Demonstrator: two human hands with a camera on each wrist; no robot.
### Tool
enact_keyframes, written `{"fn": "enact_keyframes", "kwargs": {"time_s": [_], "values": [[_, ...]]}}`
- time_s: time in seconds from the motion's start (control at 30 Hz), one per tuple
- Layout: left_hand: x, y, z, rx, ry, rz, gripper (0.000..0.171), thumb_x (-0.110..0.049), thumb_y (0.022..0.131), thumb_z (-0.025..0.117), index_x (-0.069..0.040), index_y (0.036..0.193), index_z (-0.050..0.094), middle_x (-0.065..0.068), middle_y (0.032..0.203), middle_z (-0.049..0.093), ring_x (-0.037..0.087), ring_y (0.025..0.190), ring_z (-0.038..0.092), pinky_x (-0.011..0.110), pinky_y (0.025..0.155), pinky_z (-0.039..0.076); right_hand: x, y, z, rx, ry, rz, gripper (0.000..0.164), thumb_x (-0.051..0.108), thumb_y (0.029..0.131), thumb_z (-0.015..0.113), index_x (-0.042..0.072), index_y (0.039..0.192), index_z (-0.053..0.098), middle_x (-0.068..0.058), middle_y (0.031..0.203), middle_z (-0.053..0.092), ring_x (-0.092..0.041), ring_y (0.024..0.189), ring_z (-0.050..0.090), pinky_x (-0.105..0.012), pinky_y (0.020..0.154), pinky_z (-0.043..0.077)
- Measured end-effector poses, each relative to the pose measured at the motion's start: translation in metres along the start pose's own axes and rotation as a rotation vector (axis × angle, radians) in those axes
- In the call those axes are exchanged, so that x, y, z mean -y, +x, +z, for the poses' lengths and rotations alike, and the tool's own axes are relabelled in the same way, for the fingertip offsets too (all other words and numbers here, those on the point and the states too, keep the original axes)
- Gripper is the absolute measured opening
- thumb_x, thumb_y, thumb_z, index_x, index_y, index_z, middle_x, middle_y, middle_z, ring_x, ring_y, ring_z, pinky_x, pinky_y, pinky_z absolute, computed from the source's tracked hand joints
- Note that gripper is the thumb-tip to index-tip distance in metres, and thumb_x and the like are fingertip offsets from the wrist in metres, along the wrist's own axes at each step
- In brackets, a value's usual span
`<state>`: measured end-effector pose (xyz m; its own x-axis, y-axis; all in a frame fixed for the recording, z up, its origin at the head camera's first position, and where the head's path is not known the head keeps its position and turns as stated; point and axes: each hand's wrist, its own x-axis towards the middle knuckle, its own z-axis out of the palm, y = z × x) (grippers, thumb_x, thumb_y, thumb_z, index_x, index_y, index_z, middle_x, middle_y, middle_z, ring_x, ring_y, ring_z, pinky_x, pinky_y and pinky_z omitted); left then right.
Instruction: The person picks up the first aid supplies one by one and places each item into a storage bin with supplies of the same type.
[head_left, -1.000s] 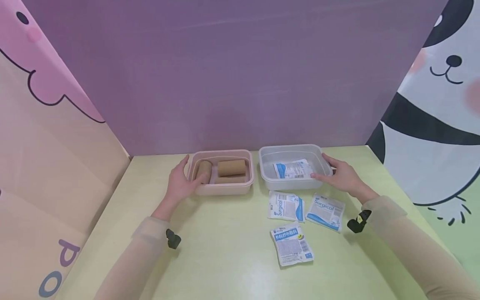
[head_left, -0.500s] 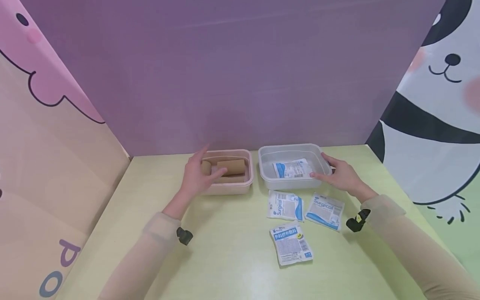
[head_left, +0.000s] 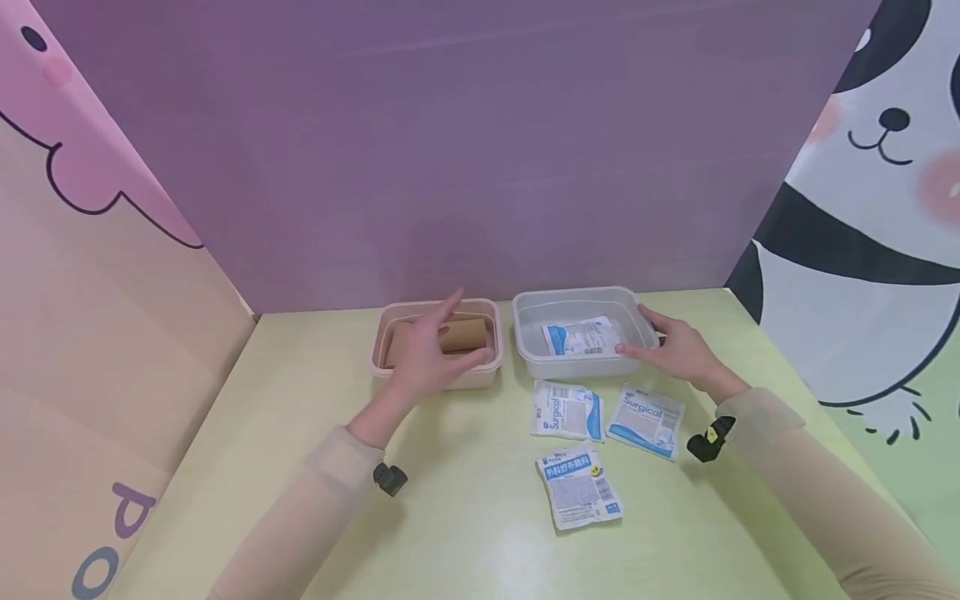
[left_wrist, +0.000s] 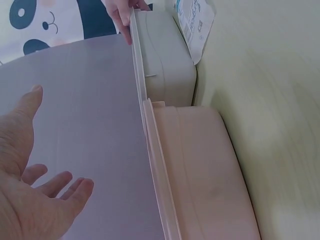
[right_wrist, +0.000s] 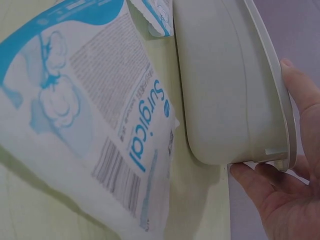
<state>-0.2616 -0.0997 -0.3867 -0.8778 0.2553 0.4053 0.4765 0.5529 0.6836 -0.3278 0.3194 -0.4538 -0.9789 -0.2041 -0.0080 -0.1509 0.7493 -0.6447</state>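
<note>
A pink plastic box (head_left: pixel 478 379) stands at the back of the table and holds brown cardboard-coloured rolls (head_left: pixel 468 335). My left hand (head_left: pixel 422 360) hovers over its front left part, thumb and fingers spread, nothing between them; it hides part of the rolls. In the left wrist view the left hand (left_wrist: pixel 30 195) stands apart from the pink box (left_wrist: pixel 205 175). To the right is a white plastic box (head_left: pixel 558 367) with a gauze dressing packet (head_left: pixel 577 337) inside. My right hand (head_left: pixel 681 354) grips its right end, thumb at the front rim, fingers at the end wall (right_wrist: pixel 240 100).
Three white and blue gauze packets, a left one (head_left: pixel 567 411), a right one (head_left: pixel 647 421) and a nearer one (head_left: pixel 579 487), lie in front of the white box. Behind the boxes rises a purple wall (head_left: pixel 465 167); printed panels flank the pale yellow table (head_left: pixel 465 517).
My left hand has left the pink box's left end and moved right across its front, over the rolls. The right hand stays at the white box.
</note>
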Motion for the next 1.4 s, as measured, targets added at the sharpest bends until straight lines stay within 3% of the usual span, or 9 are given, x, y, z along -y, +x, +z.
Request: {"fn": "enact_keyframes", "kwargs": {"time_s": [0.13, 0.43, 0.6, 0.83, 1.07, 1.17, 1.27, 1.33, 1.4], "values": [[-0.001, 0.0, 0.005, 0.022, -0.03, -0.005, 0.096, -0.026, 0.086, 0.091, -0.006, 0.164, 0.04, 0.014, 0.168, 0.045, 0.037, 0.15, 0.05, 0.051, 0.116, 0.051, -0.001, 0.0, 0.0, 0.003, -0.01, -0.001, 0.113, 0.063, 0.093, 0.074, 0.009, 0.171, 0.012, -0.031, 0.166, 0.038, -0.045, 0.132, 0.055, -0.055, 0.104, 0.053], [0.0, 0.0, 0.017, 0.031, -0.003, -0.008, 0.094, -0.029, 0.085, 0.092, -0.011, 0.163, 0.043, 0.012, 0.163, 0.052, 0.035, 0.146, 0.055, 0.051, 0.116, 0.051, -0.001, 0.001, -0.001, 0.002, 0.001, 0.008, 0.113, 0.063, 0.093, 0.074, 0.009, 0.171, 0.013, -0.031, 0.167, 0.038, -0.048, 0.141, 0.05, -0.066, 0.113, 0.048], [-0.003, -0.001, 0.023, 0.035, 0.067, 0.013, 0.091, -0.033, 0.082, 0.093, -0.013, 0.159, 0.049, 0.013, 0.155, 0.061, 0.032, 0.137, 0.063, 0.049, 0.11, 0.056, -0.002, 0.0, 0.0, 0.003, -0.002, 0.009, 0.112, 0.063, 0.094, 0.074, 0.009, 0.171, 0.013, -0.03, 0.167, 0.037, -0.05, 0.145, 0.047, -0.069, 0.115, 0.045], [-0.004, 0.002, 0.034, 0.049, 0.1, 0.046, 0.095, -0.033, 0.082, 0.094, -0.005, 0.159, 0.047, 0.016, 0.157, 0.058, 0.033, 0.139, 0.062, 0.051, 0.113, 0.053, -0.002, 0.0, 0.0, 0.006, -0.007, 0.006, 0.112, 0.063, 0.094, 0.073, 0.008, 0.171, 0.013, -0.031, 0.167, 0.036, -0.05, 0.144, 0.047, -0.068, 0.115, 0.046], [-0.006, 0.004, 0.045, 0.103, 0.055, 0.013, 0.095, -0.029, 0.083, 0.094, -0.004, 0.161, 0.045, 0.014, 0.161, 0.054, 0.034, 0.145, 0.057, 0.048, 0.117, 0.051, -0.001, 0.0, -0.001, 0.011, -0.002, 0.014, 0.113, 0.064, 0.093, 0.073, 0.01, 0.171, 0.011, -0.031, 0.168, 0.036, -0.049, 0.143, 0.048, -0.067, 0.114, 0.046], [-0.007, 0.005, 0.05, 0.118, 0.066, 0.024, 0.096, -0.029, 0.083, 0.093, -0.006, 0.162, 0.044, 0.014, 0.153, 0.061, 0.031, 0.132, 0.063, 0.046, 0.114, 0.053, -0.001, -0.001, -0.001, 0.013, -0.004, 0.015, 0.113, 0.064, 0.093, 0.073, 0.01, 0.171, 0.012, -0.031, 0.168, 0.035, -0.05, 0.146, 0.046, -0.069, 0.116, 0.044], [-0.009, 0.006, 0.057, 0.141, 0.073, 0.038, 0.096, -0.031, 0.084, 0.093, -0.009, 0.163, 0.042, 0.023, 0.123, 0.07, 0.034, 0.104, 0.064, 0.044, 0.099, 0.055, -0.001, -0.001, -0.001, 0.012, -0.004, 0.012, 0.113, 0.064, 0.094, 0.073, 0.01, 0.171, 0.012, -0.03, 0.168, 0.035, -0.049, 0.144, 0.047, -0.068, 0.115, 0.045], [-0.01, 0.006, 0.061, 0.158, 0.078, 0.033, 0.096, -0.034, 0.085, 0.092, -0.011, 0.164, 0.041, 0.023, 0.121, 0.069, 0.032, 0.1, 0.065, 0.042, 0.096, 0.056, -0.002, 0.0, -0.001, 0.009, -0.005, 0.009, 0.113, 0.064, 0.093, 0.073, 0.01, 0.171, 0.013, -0.029, 0.168, 0.036, -0.048, 0.142, 0.05, -0.065, 0.113, 0.048], [-0.011, 0.004, 0.066, 0.178, 0.083, 0.024, 0.095, -0.036, 0.086, 0.091, -0.012, 0.164, 0.041, 0.024, 0.133, 0.068, 0.034, 0.109, 0.069, 0.042, 0.1, 0.058, -0.003, 0.001, 0.0, 0.004, -0.005, 0.004, 0.112, 0.065, 0.093, 0.073, 0.01, 0.171, 0.013, -0.028, 0.168, 0.038, -0.045, 0.137, 0.054, -0.058, 0.108, 0.052]]}}
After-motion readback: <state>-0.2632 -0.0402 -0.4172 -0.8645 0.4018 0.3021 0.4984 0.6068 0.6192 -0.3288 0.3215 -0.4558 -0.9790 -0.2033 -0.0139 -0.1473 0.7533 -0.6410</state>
